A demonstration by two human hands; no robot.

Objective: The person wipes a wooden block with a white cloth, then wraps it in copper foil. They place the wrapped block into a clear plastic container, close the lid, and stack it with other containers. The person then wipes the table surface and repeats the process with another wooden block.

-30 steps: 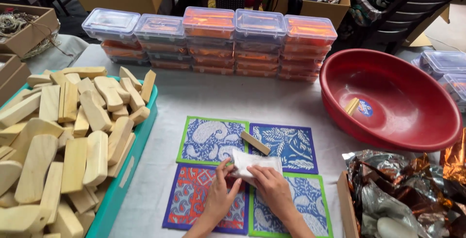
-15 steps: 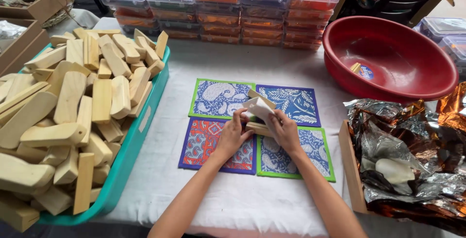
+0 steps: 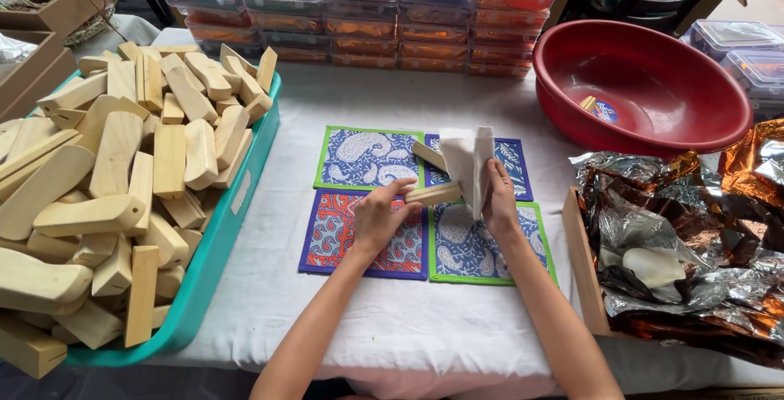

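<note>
At nine o'clock sits a teal tray (image 3: 214, 261) of wooden blocks. At centre, the left hand (image 3: 380, 216) pinches a wooden stick (image 3: 433, 195) above four patterned mats (image 3: 367, 157), while the right hand (image 3: 496, 200), fingers closed, presses white paper (image 3: 469, 159) against it. Wrapping well probably means keeping the paper taut and the stick level.

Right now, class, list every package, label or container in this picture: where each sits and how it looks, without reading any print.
Clear lidded boxes: stacked along the far edge, orange contents.
Round sticker: inside the red basin, blue and red.
White label: on the teal tray's wall, left.
Foil wrapping: crumpled, copper and silver, right.
Cardboard boxes: far left.
</note>
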